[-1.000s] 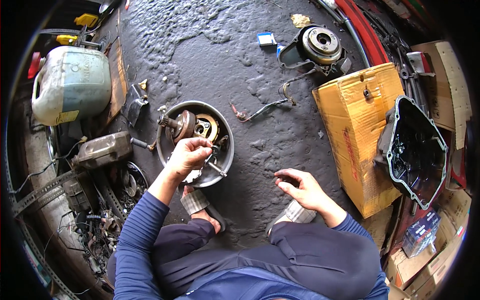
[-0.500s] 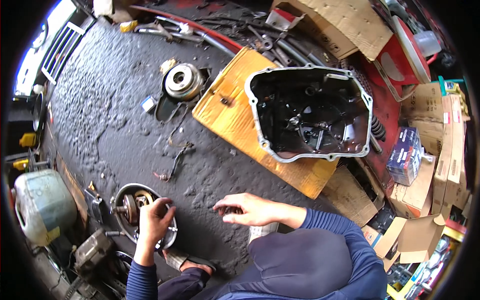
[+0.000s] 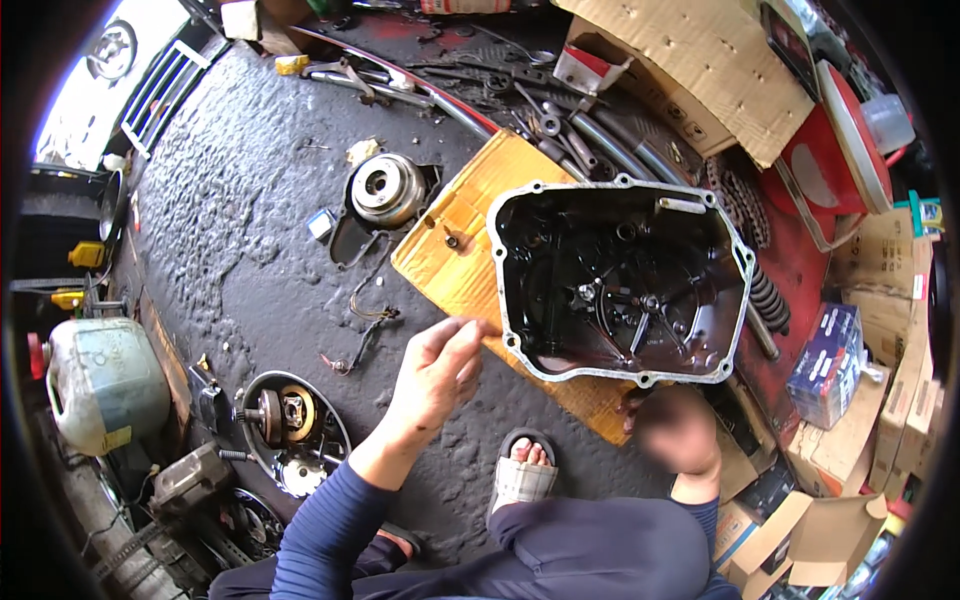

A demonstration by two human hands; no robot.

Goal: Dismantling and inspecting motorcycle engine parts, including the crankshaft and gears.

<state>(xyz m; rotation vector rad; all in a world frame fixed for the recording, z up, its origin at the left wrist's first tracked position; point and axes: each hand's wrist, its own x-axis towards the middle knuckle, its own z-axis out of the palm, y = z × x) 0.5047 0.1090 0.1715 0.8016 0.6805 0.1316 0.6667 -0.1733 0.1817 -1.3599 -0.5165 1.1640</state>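
Head view: we have the dark metal casing (image 3: 620, 265) at 3 o'clock, open side up on a yellow carton (image 3: 455, 270). Our left hand (image 3: 437, 372), at its 8 o'clock, keeps fingers together; our right hand (image 3: 682, 435), 5 o'clock, blurs: fingers we cannot tell.

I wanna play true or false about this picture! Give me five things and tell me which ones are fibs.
1. The jug has a red cap. True.
2. Metal parts are inside the round bowl. True.
3. Both hands are inside the bowl. False: the left hand is near the yellow cardboard, and the right hand is by the lower edge of the metal cover.
4. The bowl sits on top of the yellow cardboard. False: the metal cover does; the bowl is on the dark floor.
5. Bare toes poke out of a sandal. True.
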